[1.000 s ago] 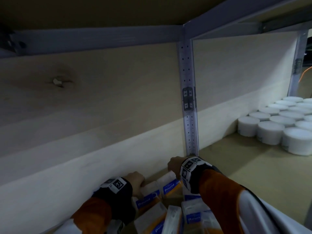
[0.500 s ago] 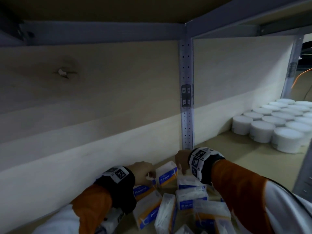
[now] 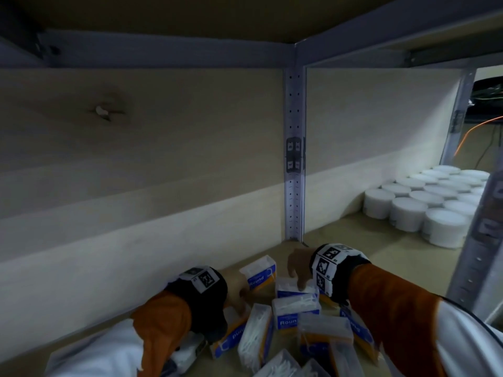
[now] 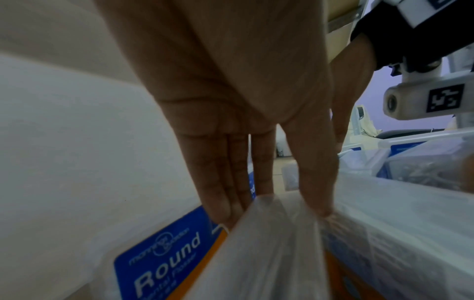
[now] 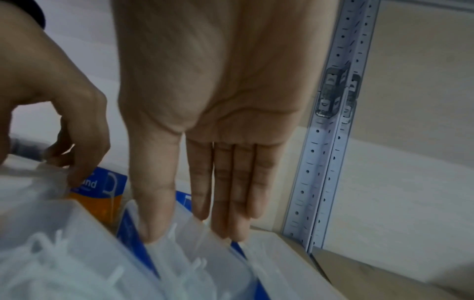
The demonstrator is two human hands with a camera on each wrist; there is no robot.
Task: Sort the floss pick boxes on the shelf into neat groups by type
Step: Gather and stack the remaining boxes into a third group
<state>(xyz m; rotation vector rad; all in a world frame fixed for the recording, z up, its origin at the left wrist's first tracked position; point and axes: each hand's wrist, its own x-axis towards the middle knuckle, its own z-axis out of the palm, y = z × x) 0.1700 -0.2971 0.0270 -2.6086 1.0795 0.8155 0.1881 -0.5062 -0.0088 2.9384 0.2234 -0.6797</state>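
**Loose pile, light grips: boxes may slide or tip**

Nearest the person, floss pick boxes [image 3: 283, 330] lie jumbled on the shelf [image 3: 367, 240], some flat, some on edge, labels facing different ways. Pulling one out could, I judge, drag or topple its neighbours, since they touch and overlap.

The left hand [image 3: 239, 291] pinches the top edge of a clear box [image 4: 271, 253] between thumb and straight fingers, beside a "Round" box [image 4: 164, 257]. So shallow a pinch on smooth plastic may slip.

The right hand [image 3: 299, 268] pinches another box [image 5: 195, 249] in the same way, thumb against fingers.

Further back stands an upright box [image 3: 260, 273] that a passing wrist could knock over. Far right, white round tubs [image 3: 408, 210] sit well apart, out of danger.
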